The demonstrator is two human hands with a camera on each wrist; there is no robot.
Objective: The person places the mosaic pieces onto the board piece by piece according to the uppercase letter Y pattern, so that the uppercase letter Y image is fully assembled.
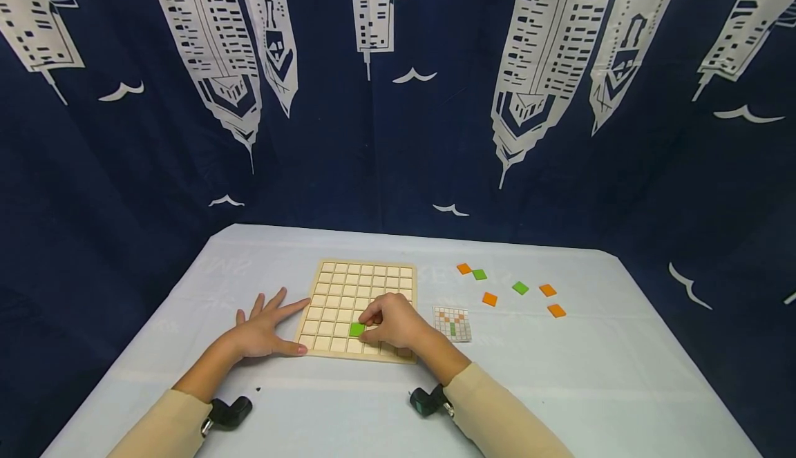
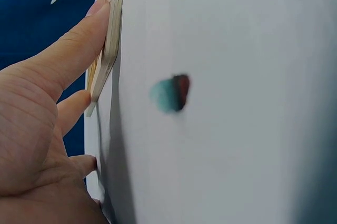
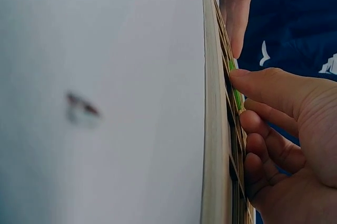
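Squaring the green tile (image 1: 356,329) with the cells of the wooden board (image 1: 367,271), lower centre of the frame, goes best if the right hand (image 1: 393,321), pinching the tile's right side, lowers it flat while the spread left hand (image 1: 266,330) braces the board's left edge

From above, the head view looks forward and down, far enough back to show most of the white cloth-covered table (image 1: 528,389) and the dark blue fabric curtain printed with white buildings (image 1: 373,140); the wrist views look low and close across the table, turned sideways, both sharing with it the square pale wooden grid board (image 1: 332,289), seen edge-on
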